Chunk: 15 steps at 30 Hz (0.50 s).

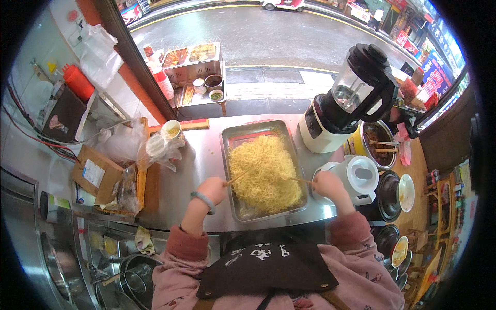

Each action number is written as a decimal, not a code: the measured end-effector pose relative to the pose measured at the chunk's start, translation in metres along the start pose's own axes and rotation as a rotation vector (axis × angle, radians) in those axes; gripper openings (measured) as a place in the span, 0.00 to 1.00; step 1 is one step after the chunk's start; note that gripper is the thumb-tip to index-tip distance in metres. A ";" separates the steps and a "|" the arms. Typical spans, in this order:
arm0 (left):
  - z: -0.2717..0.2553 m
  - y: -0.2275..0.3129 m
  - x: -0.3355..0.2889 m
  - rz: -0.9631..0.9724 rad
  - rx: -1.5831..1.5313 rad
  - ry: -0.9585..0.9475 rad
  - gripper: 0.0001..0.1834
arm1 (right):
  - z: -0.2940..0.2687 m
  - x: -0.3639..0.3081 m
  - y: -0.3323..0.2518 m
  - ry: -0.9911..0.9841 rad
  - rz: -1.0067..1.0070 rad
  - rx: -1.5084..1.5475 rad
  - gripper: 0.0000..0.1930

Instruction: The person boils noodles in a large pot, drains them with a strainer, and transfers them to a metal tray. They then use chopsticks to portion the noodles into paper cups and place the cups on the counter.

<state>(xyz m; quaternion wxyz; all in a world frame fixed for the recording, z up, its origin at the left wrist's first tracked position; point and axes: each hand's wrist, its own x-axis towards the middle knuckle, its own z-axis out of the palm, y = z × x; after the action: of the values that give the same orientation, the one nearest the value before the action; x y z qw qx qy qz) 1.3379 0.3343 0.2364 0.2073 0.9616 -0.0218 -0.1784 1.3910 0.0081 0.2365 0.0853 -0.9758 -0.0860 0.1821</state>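
Note:
A rectangular metal tray (226,170) on the steel counter holds a heap of thin yellow noodles (266,170). My left hand (213,189), a grey band at its wrist, is closed round a wooden chopstick (235,177) at the tray's left side. From the right side, my right hand (329,185) grips another wooden chopstick (301,180). Both sticks point inward, and their tips run into the noodles. Whether each hand has one stick or a pair, I cannot tell.
A blender (351,98) stands beyond the tray's right corner, with a white lidded jug (356,178) nearer. Behind the jug is a round pot (376,144). Left of the tray are a paper cup (174,132) in a plastic bag and an opened cardboard box (98,173).

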 end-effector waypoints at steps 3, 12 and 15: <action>0.001 -0.013 -0.016 -0.190 -0.007 0.008 0.13 | 0.011 0.003 0.018 -0.001 0.108 -0.079 0.11; 0.069 -0.016 0.058 -0.028 -0.069 0.111 0.11 | 0.133 0.077 0.004 0.186 -0.048 0.566 0.12; 0.091 -0.022 0.053 0.112 -0.265 0.284 0.11 | 0.135 0.071 -0.010 0.297 -0.069 0.755 0.10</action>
<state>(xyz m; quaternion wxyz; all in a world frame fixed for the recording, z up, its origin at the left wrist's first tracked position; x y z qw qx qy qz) 1.3551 0.3126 0.1323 0.3428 0.9386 -0.0222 -0.0303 1.4053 0.0502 0.0901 0.4551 -0.8882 -0.0323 0.0548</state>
